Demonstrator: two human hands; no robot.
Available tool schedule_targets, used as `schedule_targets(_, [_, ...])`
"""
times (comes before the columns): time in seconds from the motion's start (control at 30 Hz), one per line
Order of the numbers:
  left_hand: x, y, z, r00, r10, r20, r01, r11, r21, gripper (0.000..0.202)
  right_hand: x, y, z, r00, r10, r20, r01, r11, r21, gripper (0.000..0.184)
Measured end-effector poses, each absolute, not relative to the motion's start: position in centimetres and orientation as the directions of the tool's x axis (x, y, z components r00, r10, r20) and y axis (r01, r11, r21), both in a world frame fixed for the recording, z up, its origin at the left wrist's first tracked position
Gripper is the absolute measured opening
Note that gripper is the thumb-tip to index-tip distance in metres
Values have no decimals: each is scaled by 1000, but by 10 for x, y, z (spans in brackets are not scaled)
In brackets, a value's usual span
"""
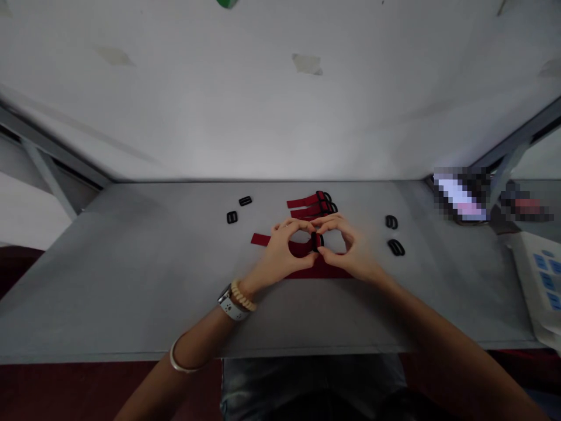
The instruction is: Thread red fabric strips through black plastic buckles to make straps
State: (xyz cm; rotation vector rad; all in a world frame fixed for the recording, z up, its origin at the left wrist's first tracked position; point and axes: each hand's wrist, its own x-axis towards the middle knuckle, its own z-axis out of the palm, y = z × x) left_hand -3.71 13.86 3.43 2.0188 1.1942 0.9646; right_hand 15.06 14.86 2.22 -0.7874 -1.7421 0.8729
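Both my hands meet over the middle of the table, pinching a black buckle (314, 241) threaded on a red strap (299, 248). My left hand (283, 251) grips its left side, where the strap runs out beneath that hand to a free end. Fingertips of my right hand (348, 248) close on the buckle's curved right side. Under the hands lies more red strap (326, 268), partly covered. Just beyond them are several finished-looking red straps with black buckles (322, 204), laid side by side with their buckles to the right.
Two black slide buckles (245, 200) lie at the left, two black curved buckles (396, 247) at the right. A blurred-out phone-like object (460, 196) rests at the back right. A white device with blue buttons (541, 280) stands at the right edge. A white wall (263, 117) closes the back.
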Motion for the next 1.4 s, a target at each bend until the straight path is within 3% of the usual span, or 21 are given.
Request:
schedule_targets(0.27, [-43, 149, 24, 362, 920, 153, 605, -357, 712, 30, 155, 152, 19, -313, 883, 350, -84, 341, -936, 22])
schedule_targets(0.43, [-60, 161, 22, 387, 921, 48, 766, -350, 539, 56, 160, 164, 10, -277, 930, 241, -60, 234, -971, 13])
schedule_targets(0.6, [-74, 171, 21, 417, 909, 23, 809, -382, 447, 36, 163, 174, 0, -197, 966, 167, 21, 175, -984, 20])
schedule_targets(0.7, [-75, 173, 17, 431, 901, 57, 767, -399, 502, 31, 163, 174, -1, -256, 955, 148, 14, 157, -987, 18])
schedule_targets(0.97, [-70, 169, 18, 358, 912, 200, 476, -363, 802, 36, 163, 172, 2, -407, 909, 89, 103, 142, -984, 16])
schedule_targets(1.17, [-62, 165, 17, 402, 899, 173, 393, -340, 854, 36, 157, 169, 3, -440, 895, 66, 30, 88, -996, 16])
schedule_targets(1.4, [-57, 162, 23, 409, 897, 165, 393, -337, 855, 30, 152, 166, -2, -424, 904, 61, -185, -21, -982, 34])
